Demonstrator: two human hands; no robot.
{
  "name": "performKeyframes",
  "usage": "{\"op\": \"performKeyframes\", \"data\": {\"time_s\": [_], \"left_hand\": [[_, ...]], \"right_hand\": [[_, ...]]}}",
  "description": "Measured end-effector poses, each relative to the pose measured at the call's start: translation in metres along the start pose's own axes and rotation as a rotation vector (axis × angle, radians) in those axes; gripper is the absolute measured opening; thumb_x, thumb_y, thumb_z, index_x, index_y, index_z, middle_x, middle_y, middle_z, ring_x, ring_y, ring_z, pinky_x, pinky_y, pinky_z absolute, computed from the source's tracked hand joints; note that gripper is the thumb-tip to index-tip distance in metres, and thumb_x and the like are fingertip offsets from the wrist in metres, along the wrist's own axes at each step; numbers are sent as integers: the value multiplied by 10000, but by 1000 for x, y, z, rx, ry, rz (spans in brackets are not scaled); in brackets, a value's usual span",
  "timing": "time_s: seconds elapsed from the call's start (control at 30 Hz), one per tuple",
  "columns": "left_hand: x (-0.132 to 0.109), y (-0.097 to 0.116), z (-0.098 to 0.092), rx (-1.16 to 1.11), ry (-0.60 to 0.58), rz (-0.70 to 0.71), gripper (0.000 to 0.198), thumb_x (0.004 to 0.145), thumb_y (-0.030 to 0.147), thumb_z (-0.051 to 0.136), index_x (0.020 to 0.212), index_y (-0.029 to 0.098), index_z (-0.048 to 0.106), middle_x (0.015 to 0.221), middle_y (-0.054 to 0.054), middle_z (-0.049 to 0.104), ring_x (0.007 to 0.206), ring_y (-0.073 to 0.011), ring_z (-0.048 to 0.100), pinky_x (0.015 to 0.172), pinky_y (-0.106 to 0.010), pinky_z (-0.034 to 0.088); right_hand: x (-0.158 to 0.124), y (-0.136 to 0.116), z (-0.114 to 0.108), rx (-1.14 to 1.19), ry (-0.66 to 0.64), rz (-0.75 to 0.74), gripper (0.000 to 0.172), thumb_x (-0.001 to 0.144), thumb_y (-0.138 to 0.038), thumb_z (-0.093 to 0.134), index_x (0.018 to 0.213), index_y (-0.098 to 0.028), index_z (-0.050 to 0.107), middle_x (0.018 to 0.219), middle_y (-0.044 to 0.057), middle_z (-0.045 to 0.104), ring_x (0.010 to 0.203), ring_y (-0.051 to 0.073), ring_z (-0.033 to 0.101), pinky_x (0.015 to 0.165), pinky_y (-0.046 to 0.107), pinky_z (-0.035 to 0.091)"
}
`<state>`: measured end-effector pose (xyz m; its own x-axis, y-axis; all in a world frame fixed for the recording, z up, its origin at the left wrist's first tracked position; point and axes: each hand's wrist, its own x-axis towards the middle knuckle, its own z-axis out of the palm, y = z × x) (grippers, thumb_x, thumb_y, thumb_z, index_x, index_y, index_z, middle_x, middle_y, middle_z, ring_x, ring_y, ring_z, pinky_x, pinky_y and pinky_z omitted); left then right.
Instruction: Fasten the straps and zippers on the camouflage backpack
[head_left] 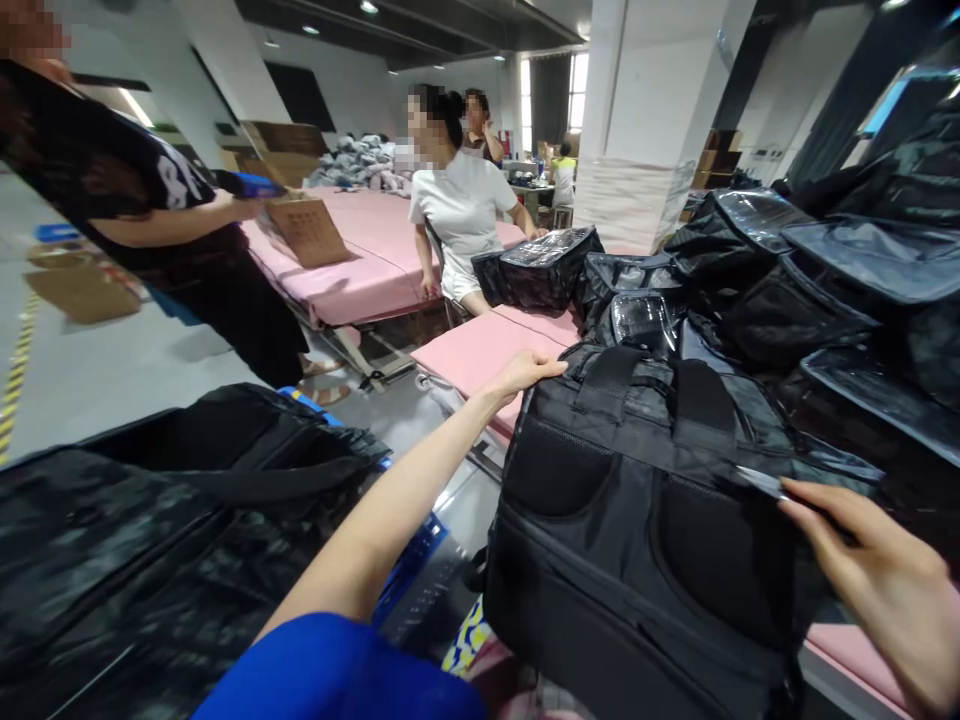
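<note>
A black backpack point(577, 560) with padded mesh back panels and dark camouflage trim stands tilted in front of me. My left hand point(529, 372) pinches the edge at its upper left corner, fingers closed. In my right hand point(862, 550) are small thread snips point(761, 482), their pointed silver blades touching or just over the strap seam; the fingers hide the handle. Two wide black straps point(705, 400) run over the top of the pack.
Several dark bags with clear-windowed tops point(862, 300) are heaped at the right. Another camouflage bag point(187, 520) lies open at lower left. Pink-covered tables point(480, 350) stand ahead, where a person in white point(465, 200) sits. At left a person in black point(165, 200) handles a cardboard box point(306, 230).
</note>
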<state>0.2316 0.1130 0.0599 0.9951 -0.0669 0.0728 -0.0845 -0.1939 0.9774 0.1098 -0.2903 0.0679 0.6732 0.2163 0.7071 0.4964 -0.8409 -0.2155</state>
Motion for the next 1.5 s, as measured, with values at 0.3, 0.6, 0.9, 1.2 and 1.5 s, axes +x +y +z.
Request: {"op": "performKeyframes", "data": {"time_s": [0.3,0.6,0.9,1.2,1.5], "left_hand": [[-3,0,0,11,12,38,541,566,598,691,490,154,392,492,66,306,485,-46,260,500,-220,154],[4,-13,-4,-41,-30,28,486,616,562,684,529,140,459,499,58,359,476,-48,299,494,-217,173],[0,-6,-1,-82,9,-4,490,581,534,712,509,149,417,489,65,350,469,-43,294,493,-213,177],[2,-9,0,-38,19,11,483,586,554,696,504,140,463,486,54,371,480,-50,317,490,-211,190],[5,-13,4,-62,54,-54,429,554,501,725,524,133,507,476,48,430,465,-49,350,467,-189,232]], "right_hand": [[57,-73,71,-90,-47,-332,129,890,-256,549,921,-185,651,833,8,674,696,151,549,622,276,380],[64,-69,78,-58,-74,-370,122,890,-269,561,934,-187,639,855,2,677,715,140,548,633,269,365],[69,-74,81,-73,-89,-426,102,885,-250,569,877,-192,653,821,0,685,681,133,545,617,277,346],[70,-78,81,7,-170,-327,122,885,-261,553,855,-201,655,775,6,667,681,151,555,623,295,373],[13,-2,-10,0,43,245,191,818,-434,598,959,-321,660,913,22,668,784,261,611,685,402,447]]}}
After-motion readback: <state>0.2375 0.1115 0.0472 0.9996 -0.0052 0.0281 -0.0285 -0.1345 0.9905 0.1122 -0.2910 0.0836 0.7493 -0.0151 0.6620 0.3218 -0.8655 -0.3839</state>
